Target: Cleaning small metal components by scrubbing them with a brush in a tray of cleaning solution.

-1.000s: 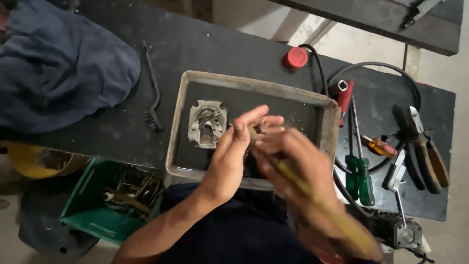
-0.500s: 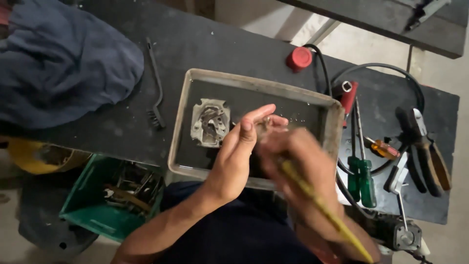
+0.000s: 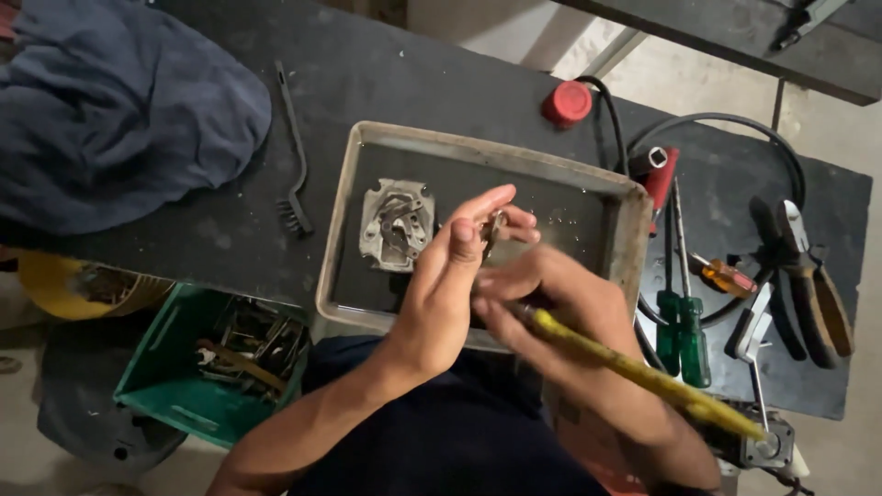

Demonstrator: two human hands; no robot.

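Fingers of the left hand (image 3: 450, 276) grasp a small metal part (image 3: 493, 226) above the tray (image 3: 634, 239); fingers of the right hand (image 3: 551, 303) are clenched on a yellow-handled tool (image 3: 643, 372), its tip hidden behind the hand. In the tray, left of the hands — a grey metal casting (image 3: 395, 223). Right of the tray on the dark table (image 3: 184, 248) — green-handled screwdrivers (image 3: 684, 321) and pliers (image 3: 813, 276).

A small metal part (image 3: 493, 227) is held up in the left hand (image 3: 450, 276) over a grey metal tray (image 3: 354, 179) on the dark desk (image 3: 184, 248). A yellow-handled brush (image 3: 643, 372) is gripped in the right hand (image 3: 551, 303), just beside the left. A metal casting (image 3: 395, 223) is seen lying in the tray.
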